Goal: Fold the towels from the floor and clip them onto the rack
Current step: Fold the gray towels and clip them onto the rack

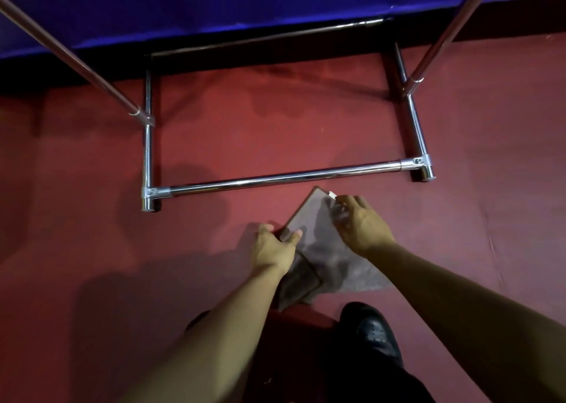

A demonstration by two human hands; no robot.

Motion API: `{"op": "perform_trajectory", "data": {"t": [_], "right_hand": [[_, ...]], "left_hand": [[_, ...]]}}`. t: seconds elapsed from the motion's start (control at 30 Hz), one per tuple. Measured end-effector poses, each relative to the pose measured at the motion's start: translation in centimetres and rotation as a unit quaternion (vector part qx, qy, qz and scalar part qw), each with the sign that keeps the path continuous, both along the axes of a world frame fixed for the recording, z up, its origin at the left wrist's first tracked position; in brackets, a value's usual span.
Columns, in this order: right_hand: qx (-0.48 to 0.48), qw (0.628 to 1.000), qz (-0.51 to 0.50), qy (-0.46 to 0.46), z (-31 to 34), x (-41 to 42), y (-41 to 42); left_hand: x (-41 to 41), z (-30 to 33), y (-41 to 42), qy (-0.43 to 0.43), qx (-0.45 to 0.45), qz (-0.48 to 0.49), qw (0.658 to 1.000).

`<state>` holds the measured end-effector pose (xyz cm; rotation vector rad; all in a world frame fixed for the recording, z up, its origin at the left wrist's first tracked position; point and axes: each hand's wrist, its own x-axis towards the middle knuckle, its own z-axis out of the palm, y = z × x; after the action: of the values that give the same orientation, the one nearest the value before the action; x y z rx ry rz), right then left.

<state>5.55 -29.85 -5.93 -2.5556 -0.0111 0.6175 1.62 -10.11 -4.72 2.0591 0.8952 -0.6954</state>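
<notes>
Two bare forearms reach down from the bottom edge toward the floor, and below the right hand (364,225) a black shoe (372,332) stands on the carpet beside a dark trouser leg.

Red carpet (275,127) covers the whole floor, dim and shadowed, with darker patches ahead of the hands. Beyond it, far ahead of both hands, a blue cloth (214,4) hangs along the back of the room, with a black strip at its foot where it meets the carpet.

Ahead of the hands stands the chrome rack (284,177): its near base bar runs just beyond the fingertips, two side bars run back toward the blue cloth, a rear bar joins them, and two slanted poles rise toward the upper corners.

Between the hands lies a grey towel (309,215), partly folded, its far corner just short of the near base bar and its looser, crumpled part spread toward the shoe. A darker folded piece (298,283) lies under the left wrist.

Left hand (274,246) grips the near-left edge of the towel, thumb on top. Right hand is closed at the towel's far-right edge, fingertips pinching near a small white tag (331,194).
</notes>
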Motion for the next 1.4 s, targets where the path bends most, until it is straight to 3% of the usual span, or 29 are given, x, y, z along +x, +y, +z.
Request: {"op": "perform_trajectory", "data": {"t": [0.1,0.23,0.47,0.67,0.87,1.0,1.13,1.3,1.4], "right_hand": [[-0.034,0.998,-0.055,0.028,-1.6,-0.2,0.3],[-0.061,0.995,-0.072,0.023,-2.9,-0.7,1.0],[0.029,0.996,-0.048,0.067,1.3,0.4,1.6],[0.075,0.995,0.066,0.023,12.4,3.3,4.1],[0.200,0.978,0.053,-0.008,26.4,4.6,7.6],[0.221,0.972,0.079,-0.012,33.3,2.6,9.6],[0.250,0.960,0.101,-0.074,38.8,-0.5,12.0],[0.354,0.930,0.038,-0.090,43.3,-4.1,14.3],[0.498,0.864,-0.072,-0.024,46.1,-5.3,15.6]], "left_hand": [[-0.5,-1.7,-1.0,0.041,0.002,0.046,0.998],[-0.9,-3.4,-1.6,0.068,0.042,0.002,0.997],[1.1,0.8,-0.9,0.021,0.024,0.001,1.000],[2.8,9.7,1.5,-0.053,0.013,0.026,0.998],[4.5,20.8,5.9,-0.160,0.016,0.044,0.986],[3.3,27.4,8.4,-0.201,0.038,0.042,0.978],[0.5,33.1,10.5,-0.212,0.030,0.041,0.976],[-2.8,36.3,12.6,-0.213,-0.017,0.053,0.976],[-4.2,36.5,13.2,-0.239,-0.088,0.082,0.964]]}}
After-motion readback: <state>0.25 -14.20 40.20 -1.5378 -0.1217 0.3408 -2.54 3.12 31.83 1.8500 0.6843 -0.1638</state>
